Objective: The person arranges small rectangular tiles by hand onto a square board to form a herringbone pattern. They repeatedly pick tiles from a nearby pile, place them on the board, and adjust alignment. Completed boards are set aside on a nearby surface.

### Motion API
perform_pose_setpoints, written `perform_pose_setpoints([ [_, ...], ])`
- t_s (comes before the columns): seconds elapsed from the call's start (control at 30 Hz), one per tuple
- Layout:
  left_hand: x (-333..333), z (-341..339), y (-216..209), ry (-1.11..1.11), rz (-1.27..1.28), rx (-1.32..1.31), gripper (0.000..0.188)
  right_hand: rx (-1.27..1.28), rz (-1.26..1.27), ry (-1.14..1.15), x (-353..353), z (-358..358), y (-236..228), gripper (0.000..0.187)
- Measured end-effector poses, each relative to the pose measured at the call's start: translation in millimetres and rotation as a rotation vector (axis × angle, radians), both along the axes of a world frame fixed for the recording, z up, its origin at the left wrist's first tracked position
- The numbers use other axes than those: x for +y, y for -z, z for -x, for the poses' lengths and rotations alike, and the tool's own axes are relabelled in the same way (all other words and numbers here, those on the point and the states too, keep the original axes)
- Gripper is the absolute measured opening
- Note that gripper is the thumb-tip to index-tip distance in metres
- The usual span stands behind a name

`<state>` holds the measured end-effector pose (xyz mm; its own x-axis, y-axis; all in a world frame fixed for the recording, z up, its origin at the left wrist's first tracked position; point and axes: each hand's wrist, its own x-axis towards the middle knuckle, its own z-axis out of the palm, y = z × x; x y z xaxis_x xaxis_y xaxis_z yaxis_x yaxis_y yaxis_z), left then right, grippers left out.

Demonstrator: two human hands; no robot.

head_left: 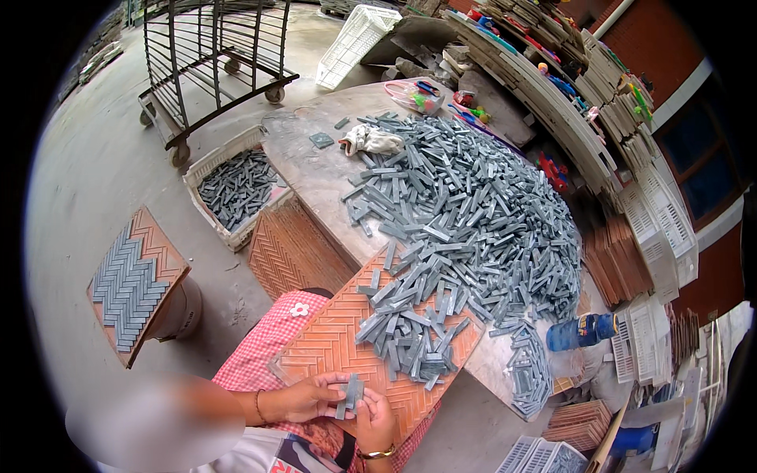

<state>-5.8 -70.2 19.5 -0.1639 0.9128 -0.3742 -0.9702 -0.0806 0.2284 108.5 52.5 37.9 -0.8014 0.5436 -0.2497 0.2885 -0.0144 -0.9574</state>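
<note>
Small grey stone strip tiles are pinched between my two hands, over the near edge of an orange herringbone-grooved tray. My left hand closes on them from the left, and my right hand grips from the lower right. How many strips are held is hard to make out. A loose heap of the same strips covers the tray's far right part. It runs on into a big pile on the table. The tray rests over my lap, on a pink checked cloth.
Left stands a bucket bearing a partly filled herringbone tray. A crate of strips sits beside the table. White gloves lie by the pile. A blue jar is at the right, near stacked orange trays. Behind is a wheeled rack.
</note>
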Motion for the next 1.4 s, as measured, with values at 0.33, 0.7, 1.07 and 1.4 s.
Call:
perform_pose_setpoints([
  [0.33,-22,25,-3,-0.051,0.193,0.029,0.011,0.024,-0.442,-0.225,14,-14,14,0.033],
  [0.7,-98,267,-31,-1.075,0.354,0.338,0.042,0.064,-0.426,-0.024,19,6,-15,0.019],
  [1.07,47,90,-46,-0.066,0.273,2.361,0.058,-0.126,-1.201,0.101,75,39,-17,0.045],
  [1.4,142,143,-31,-0.054,0.279,2.422,0.035,-0.016,-1.034,0.079,179,82,15,0.039],
])
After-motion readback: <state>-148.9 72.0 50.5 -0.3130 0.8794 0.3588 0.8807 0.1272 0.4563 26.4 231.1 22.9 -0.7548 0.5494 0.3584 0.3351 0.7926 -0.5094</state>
